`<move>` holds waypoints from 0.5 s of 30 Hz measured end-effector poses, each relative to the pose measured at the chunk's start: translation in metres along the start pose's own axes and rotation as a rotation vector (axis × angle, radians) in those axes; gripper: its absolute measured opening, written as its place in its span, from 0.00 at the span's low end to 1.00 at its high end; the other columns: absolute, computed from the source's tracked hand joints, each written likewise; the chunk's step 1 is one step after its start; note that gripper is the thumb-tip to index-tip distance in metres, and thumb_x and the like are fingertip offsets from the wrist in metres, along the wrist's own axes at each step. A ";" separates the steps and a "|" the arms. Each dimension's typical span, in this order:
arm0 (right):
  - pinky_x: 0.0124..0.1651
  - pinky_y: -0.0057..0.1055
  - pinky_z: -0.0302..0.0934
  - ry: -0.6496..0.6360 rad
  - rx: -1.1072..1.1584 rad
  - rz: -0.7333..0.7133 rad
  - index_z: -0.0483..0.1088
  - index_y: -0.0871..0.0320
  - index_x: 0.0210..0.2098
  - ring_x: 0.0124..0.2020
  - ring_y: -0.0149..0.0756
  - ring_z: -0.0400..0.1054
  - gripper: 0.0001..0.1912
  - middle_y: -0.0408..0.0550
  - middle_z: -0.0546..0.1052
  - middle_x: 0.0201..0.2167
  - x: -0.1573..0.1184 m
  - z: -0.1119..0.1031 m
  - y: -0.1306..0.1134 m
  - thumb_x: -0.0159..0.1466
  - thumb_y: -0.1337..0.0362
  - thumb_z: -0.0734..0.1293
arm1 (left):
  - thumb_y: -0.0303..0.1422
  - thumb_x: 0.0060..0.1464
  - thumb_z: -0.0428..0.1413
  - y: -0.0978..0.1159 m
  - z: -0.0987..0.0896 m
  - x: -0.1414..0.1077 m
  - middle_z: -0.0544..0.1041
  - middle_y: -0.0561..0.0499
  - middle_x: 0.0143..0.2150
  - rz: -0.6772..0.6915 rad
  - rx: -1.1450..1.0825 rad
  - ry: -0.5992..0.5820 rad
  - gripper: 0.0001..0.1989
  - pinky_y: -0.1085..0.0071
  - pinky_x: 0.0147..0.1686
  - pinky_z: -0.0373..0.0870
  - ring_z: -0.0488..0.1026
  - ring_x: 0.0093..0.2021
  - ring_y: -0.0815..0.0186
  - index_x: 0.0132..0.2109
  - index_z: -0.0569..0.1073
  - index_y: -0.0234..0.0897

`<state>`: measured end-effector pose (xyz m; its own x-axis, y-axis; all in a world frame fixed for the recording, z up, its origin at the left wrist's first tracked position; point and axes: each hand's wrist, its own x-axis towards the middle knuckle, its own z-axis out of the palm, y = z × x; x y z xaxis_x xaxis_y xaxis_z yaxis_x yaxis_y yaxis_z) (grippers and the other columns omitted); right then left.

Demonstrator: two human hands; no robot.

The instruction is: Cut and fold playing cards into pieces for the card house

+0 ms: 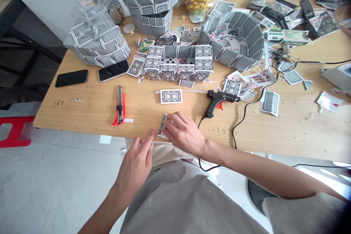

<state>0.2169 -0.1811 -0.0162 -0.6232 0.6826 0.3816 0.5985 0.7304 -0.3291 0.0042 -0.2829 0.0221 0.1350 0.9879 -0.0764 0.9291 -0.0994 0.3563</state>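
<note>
While your right hand [184, 133] lies curled over a narrow strip of playing card [162, 126] on the wooden table [82, 113], its fingers hide most of the strip, so you cannot tell whether it pinches or only presses. Your left hand [135, 164] hangs open just beside, holding nothing. Farther on lie a flat grey-backed card [171, 96], a red utility knife [120, 105] and a black glue gun [216, 102]. Beyond stand a low assembled block of joined cards [178, 64], a curved card wall [236, 42] and a tall card tower [95, 40], finished as far as shown; loose cards [270, 102] remain scattered to the right.
</note>
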 end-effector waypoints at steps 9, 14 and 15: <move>0.63 0.45 0.73 -0.055 0.112 -0.069 0.75 0.65 0.58 0.61 0.51 0.74 0.14 0.61 0.81 0.52 -0.029 -0.010 -0.013 0.76 0.72 0.64 | 0.29 0.75 0.50 -0.001 0.005 0.007 0.73 0.50 0.43 0.064 0.029 0.012 0.26 0.72 0.33 0.74 0.78 0.35 0.67 0.75 0.66 0.44; 0.67 0.48 0.72 -0.092 0.056 -0.097 0.71 0.68 0.65 0.64 0.53 0.73 0.19 0.63 0.81 0.54 -0.031 -0.013 -0.016 0.76 0.73 0.62 | 0.28 0.74 0.50 -0.003 0.001 0.009 0.74 0.49 0.44 0.100 0.042 0.004 0.27 0.72 0.32 0.74 0.79 0.36 0.67 0.75 0.66 0.46; 0.67 0.49 0.73 -0.107 0.051 -0.091 0.72 0.68 0.64 0.64 0.53 0.73 0.19 0.63 0.80 0.54 -0.031 -0.013 -0.017 0.76 0.73 0.62 | 0.28 0.74 0.50 -0.003 0.001 0.009 0.74 0.49 0.44 0.102 0.044 -0.004 0.27 0.72 0.32 0.75 0.79 0.37 0.66 0.75 0.65 0.47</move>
<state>0.2328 -0.2151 -0.0114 -0.7252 0.6103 0.3188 0.5124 0.7876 -0.3423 0.0030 -0.2737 0.0199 0.2311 0.9719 -0.0456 0.9245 -0.2048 0.3216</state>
